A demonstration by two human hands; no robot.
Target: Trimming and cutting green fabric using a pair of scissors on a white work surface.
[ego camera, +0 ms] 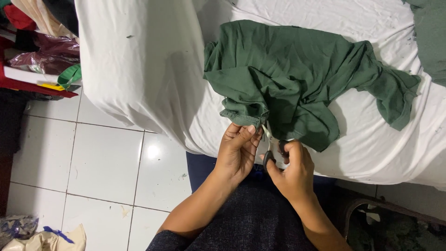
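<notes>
A dark green garment (pixel 297 74) lies crumpled on a white sheet (pixel 148 69) that covers the work surface. My left hand (pixel 238 151) pinches the garment's lower hem at its front edge. My right hand (pixel 291 173) grips a pair of scissors (pixel 271 148) with dark handles. The blades point up at the hem, right beside my left thumb. Their tips are partly hidden by the cloth.
Another green cloth (pixel 432 37) lies at the right edge of the sheet. White floor tiles (pixel 93 162) are to the left. A heap of coloured fabrics and a shelf (pixel 37 51) stand at top left. Scraps and a bag (pixel 42 237) lie at bottom left.
</notes>
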